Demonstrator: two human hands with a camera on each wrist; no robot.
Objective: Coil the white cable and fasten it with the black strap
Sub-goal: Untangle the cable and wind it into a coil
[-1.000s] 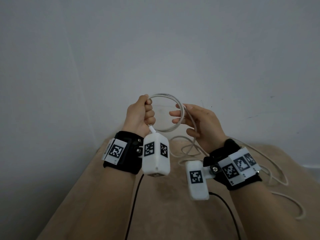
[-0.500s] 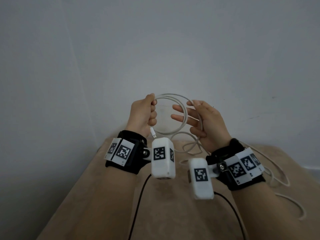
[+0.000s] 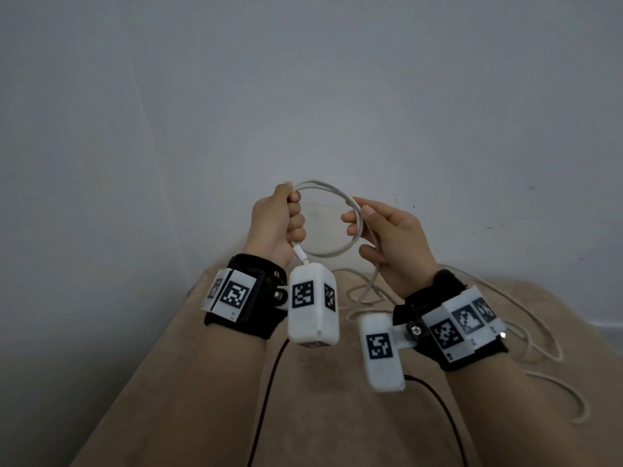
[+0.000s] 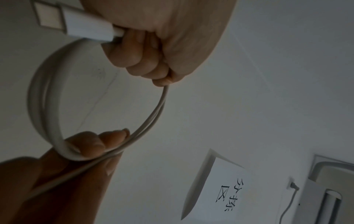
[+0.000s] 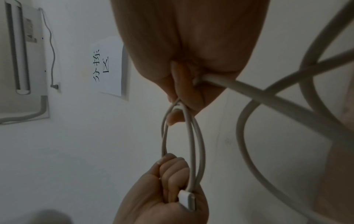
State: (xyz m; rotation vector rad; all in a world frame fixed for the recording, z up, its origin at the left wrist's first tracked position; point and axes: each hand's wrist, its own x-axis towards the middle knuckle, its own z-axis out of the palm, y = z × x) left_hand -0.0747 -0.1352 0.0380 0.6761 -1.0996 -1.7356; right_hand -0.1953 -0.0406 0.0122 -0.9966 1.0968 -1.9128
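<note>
The white cable forms a small round coil of a few turns, held up between both hands in front of the wall. My left hand grips the coil's left side in a fist, and the cable's plug sticks out below it. My right hand curls its thumb and fingers round the coil's right side. From there the cable runs down through the palm to loose loops. In the left wrist view the plug and the coil show clearly. No black strap is in view.
Loose white cable lies in loops on the beige cloth surface at the right. Black camera wires run down from both wrists. A grey wall stands close behind. A paper sign hangs on it.
My right hand, its fingers spread half a second ago, has laid another turn onto the coil and now curls round it. The left hand kept its grip.
</note>
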